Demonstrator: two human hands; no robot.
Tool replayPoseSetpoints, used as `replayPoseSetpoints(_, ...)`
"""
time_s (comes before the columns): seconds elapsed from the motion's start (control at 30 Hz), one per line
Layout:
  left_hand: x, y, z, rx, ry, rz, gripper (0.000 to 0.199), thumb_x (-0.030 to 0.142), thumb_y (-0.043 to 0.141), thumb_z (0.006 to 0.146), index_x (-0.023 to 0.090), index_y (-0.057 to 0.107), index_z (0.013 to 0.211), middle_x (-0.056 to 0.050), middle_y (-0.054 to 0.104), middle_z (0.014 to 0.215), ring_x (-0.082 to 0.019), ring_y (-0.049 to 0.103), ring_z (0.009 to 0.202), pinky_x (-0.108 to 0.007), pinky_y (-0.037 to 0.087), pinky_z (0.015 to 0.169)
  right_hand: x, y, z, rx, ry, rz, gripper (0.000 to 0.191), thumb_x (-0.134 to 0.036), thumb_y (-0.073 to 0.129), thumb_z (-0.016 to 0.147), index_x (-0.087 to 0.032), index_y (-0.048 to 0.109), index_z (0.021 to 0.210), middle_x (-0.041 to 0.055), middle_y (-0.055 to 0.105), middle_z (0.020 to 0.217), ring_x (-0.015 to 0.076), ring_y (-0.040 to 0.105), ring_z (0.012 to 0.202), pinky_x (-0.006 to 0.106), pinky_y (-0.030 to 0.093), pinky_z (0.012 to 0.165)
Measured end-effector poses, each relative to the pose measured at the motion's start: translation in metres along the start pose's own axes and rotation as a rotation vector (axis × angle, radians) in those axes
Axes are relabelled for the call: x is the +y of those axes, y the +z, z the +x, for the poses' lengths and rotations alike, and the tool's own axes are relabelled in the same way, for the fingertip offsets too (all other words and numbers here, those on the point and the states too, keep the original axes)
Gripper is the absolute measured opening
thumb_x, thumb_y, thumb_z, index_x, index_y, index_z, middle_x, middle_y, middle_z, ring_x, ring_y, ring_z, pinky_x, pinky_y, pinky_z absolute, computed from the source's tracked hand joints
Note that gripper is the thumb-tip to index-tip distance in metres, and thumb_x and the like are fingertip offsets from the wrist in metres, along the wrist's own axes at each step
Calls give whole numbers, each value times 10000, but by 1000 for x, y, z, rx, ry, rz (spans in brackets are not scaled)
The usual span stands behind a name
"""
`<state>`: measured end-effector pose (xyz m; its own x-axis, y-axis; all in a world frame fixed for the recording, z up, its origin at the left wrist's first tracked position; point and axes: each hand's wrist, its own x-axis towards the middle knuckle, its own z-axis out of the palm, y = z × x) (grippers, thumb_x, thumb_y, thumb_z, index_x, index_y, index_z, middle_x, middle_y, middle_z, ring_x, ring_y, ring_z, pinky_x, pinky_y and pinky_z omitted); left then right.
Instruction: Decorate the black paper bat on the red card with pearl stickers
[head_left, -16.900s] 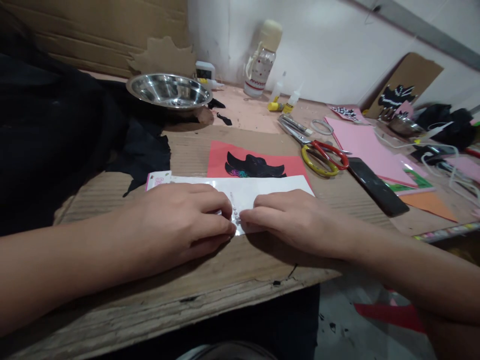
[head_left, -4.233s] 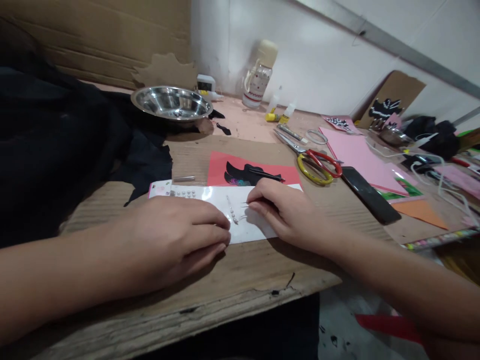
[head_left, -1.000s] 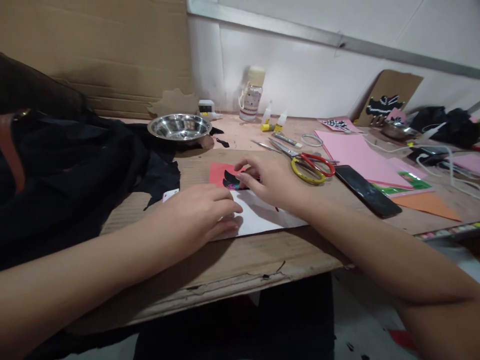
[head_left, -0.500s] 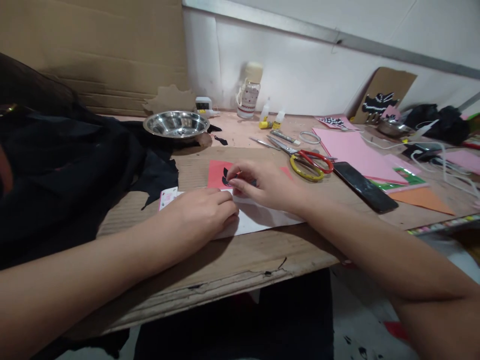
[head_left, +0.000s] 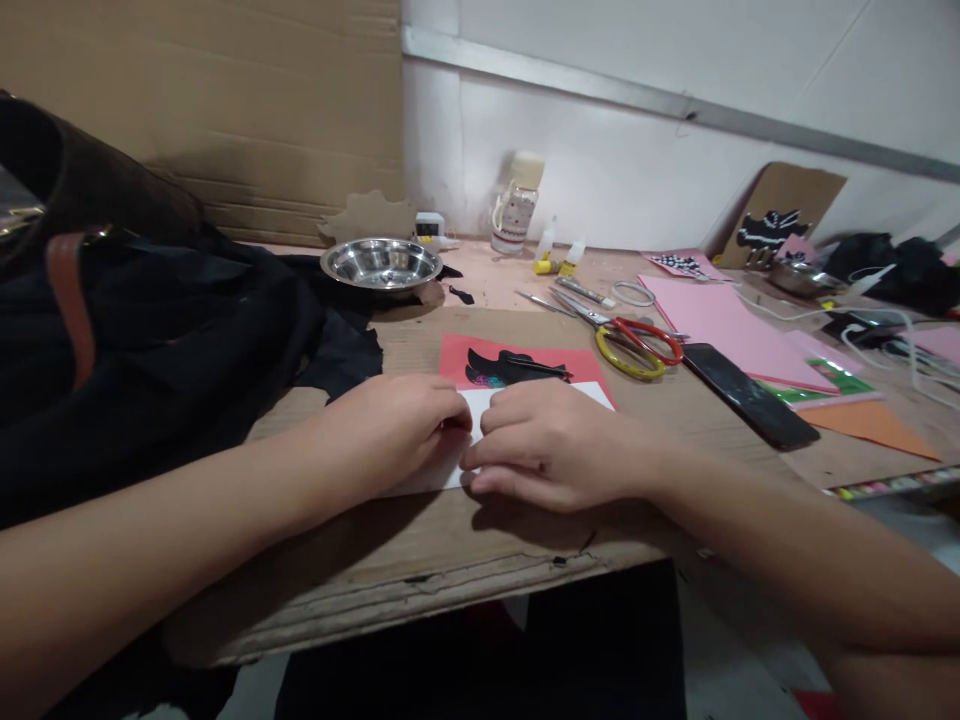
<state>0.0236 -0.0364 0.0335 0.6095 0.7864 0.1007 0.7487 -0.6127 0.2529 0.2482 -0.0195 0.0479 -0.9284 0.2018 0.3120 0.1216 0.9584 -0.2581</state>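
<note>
On the cardboard mat lies a sheet of white paper, overlapping a red sheet. My left hand rests on the white paper's left part, its fingers curled down and closed against it. From the right, my right hand lies over the same paper, thumb and bent fingertips brought together close to my left fingertips; whatever they pinch is hidden. Beyond the hands, a black cutout with shiny coloured bits on its lower edge lies on the red sheet. A thin dark stick-like tool rests across it.
Scissors with red and yellow handles and a phone lie to the right. A steel bowl, glue bottles and a lidded bottle stand behind. Black cloth covers the left; pink sheets lie at right.
My right hand has come down from the black cutout onto the white paper beside my left hand, uncovering the cutout and the thin tool. The whole view has shifted slightly.
</note>
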Motion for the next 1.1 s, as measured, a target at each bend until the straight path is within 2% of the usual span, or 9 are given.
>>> replayPoseSetpoints(0.1, -5, -1, 4, -29, 21, -41, 141, 189, 641, 949, 213, 779, 942, -38, 783, 961, -222, 701, 879, -315, 490, 762, -4, 12, -1, -85, -53, -155, 298, -320, 570, 1074, -142, 792, 986, 59, 755, 793, 193, 635, 721, 336, 415, 681)
replayPoseSetpoints(0.17, -10, -3, 6, -49, 27, -64, 137, 221, 641, 962, 213, 773, 928, -33, 781, 959, -215, 699, 874, -308, 490, 761, -4, 16, -2, -112, -54, -175, 299, -338, 555, 1083, -157, 786, 1019, 41, 741, 774, 182, 618, 686, 337, 393, 658)
replayPoseSetpoints(0.4, -24, -1, 11, -19, -30, -195, 209, 317, 561, 989, 215, 734, 932, -23, 782, 905, -196, 685, 780, -291, 454, 678, -2, 12, -3, -155, 22, -22, 209, -283, 603, 1054, -197, 786, 1001, 15, 740, 765, 157, 614, 669, 297, 404, 642)
replayPoseSetpoints(0.47, -25, -2, 12, -20, -39, -222, 208, 334, 570, 984, 216, 733, 931, -20, 786, 906, -190, 682, 769, -286, 453, 674, -3, 13, -2, -136, 8, -56, 211, -276, 604, 1049, -195, 780, 965, 14, 738, 744, 160, 612, 657, 303, 398, 635)
replayPoseSetpoints(0.6, -22, -3, 12, -19, 6, -197, 185, 315, 610, 965, 205, 751, 915, -25, 786, 890, -188, 679, 762, -285, 455, 679, -8, 15, 1, 23, -132, -242, 323, -294, 580, 1053, -176, 724, 789, 18, 666, 657, 176, 567, 625, 338, 386, 620)
replayPoseSetpoints(0.7, -21, -2, 11, -9, 34, -195, 154, 281, 631, 953, 205, 755, 902, -22, 781, 887, -182, 677, 762, -277, 459, 680, -13, 14, 2, 61, -211, -270, 335, -304, 539, 1082, -180, 707, 820, 35, 695, 738, 179, 606, 696, 333, 444, 667)
replayPoseSetpoints(0.8, -23, 1, 11, -10, 71, -207, 137, 264, 645, 945, 204, 760, 901, -26, 775, 924, -182, 688, 808, -273, 473, 711, -17, 13, 3, -35, -192, -279, 310, -311, 531, 1092, -172, 704, 875, 65, 747, 863, 177, 656, 785, 319, 503, 732)
replayPoseSetpoints(0.9, -25, 3, 11, -22, 82, -201, 151, 279, 642, 955, 201, 762, 904, -37, 766, 951, -192, 693, 842, -280, 478, 732, -22, 16, 2, -137, -155, -304, 347, -347, 524, 1093, -160, 697, 858, 81, 750, 881, 185, 667, 781, 322, 522, 718)
replayPoseSetpoints(1.1, -25, 2, 13, 4, -13, -223, 184, 301, 583, 991, 212, 740, 952, -18, 778, 908, -192, 688, 791, -281, 457, 685, -25, 18, 3, -139, -122, -287, 378, -376, 518, 1087, -156, 702, 842, 79, 747, 857, 199, 683, 777, 333, 523, 694)
